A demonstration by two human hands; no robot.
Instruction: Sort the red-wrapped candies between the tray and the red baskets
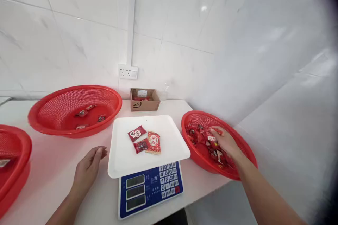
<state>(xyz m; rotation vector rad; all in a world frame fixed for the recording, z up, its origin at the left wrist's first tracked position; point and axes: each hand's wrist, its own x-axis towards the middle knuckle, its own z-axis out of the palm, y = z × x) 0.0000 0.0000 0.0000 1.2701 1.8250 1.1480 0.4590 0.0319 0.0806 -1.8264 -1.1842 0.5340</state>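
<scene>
Here you are with your bare right hand [224, 142] down in the round red plastic mesh basket [208, 165] at right of the frame, fingers bent among small shiny red wrapped packets [219, 155]; whether they grip one, I cannot tell. Over at lower left, your bare left hand [87, 166] hangs half open, fingers loosely bent, just beside the white rectangular plastic tray [124, 165] at centre. And on that tray, three packets together: a dark red one with white lettering [136, 133], a smaller dark red one [142, 146] and a red patterned one with gold edges [153, 143]. Below it shows the blue keypad panel of a digital scale [153, 190]. Upper left, a wide red mesh basket [37, 114] holds a few packets too!
</scene>
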